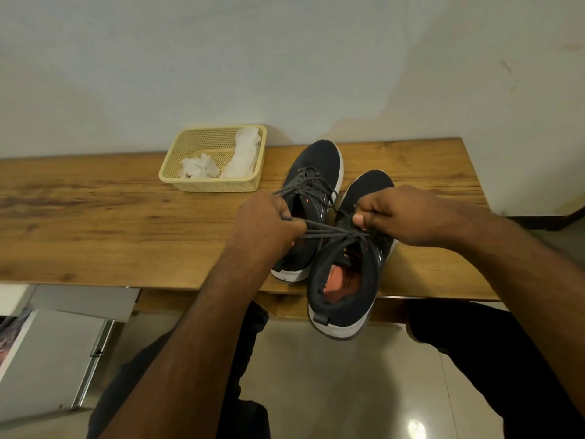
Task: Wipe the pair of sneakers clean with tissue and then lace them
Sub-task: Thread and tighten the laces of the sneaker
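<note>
Head view — hands [269, 220] curled on lace [326, 231]

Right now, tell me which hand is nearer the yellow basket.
Left. The left hand sits just below-right of the yellow basket, gripping the lace; the right hand is farther right, over the nearer sneaker.

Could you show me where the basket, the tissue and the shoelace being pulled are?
basket [211, 186]: head view, on its near front wall.
tissue [245, 150]: head view, middle of the long piece inside the basket.
shoelace [326, 231]: head view, taut stretch between the two hands.
</note>
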